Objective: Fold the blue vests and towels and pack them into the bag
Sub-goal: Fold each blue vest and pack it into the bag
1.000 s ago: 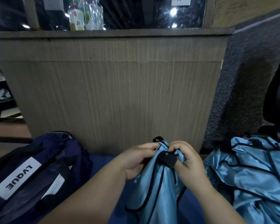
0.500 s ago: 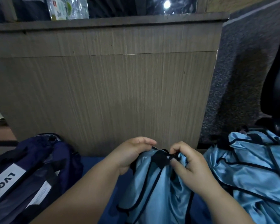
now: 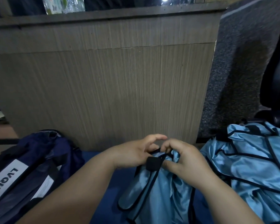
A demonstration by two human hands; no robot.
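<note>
A shiny light-blue vest (image 3: 158, 191) with black trim hangs in front of me, bunched at its top edge. My left hand (image 3: 136, 152) grips that top edge from the left, beside a black tab. My right hand (image 3: 183, 160) pinches the same edge from the right, fingers curled over the fabric. The two hands nearly touch. A dark navy bag (image 3: 31, 168) with a white "LVQUE" label lies open at the lower left. A heap of more light-blue vests (image 3: 252, 159) lies at the right.
A wooden panel (image 3: 111, 88) rises straight ahead, with bottles (image 3: 63, 4) on its top ledge. A grey carpeted wall (image 3: 242, 62) and a black chair (image 3: 278, 75) stand at the right. A blue mat (image 3: 113, 183) lies under the vest.
Both hands have shifted their hold along the vest's top edge and drawn closer together. My view has tilted further down.
</note>
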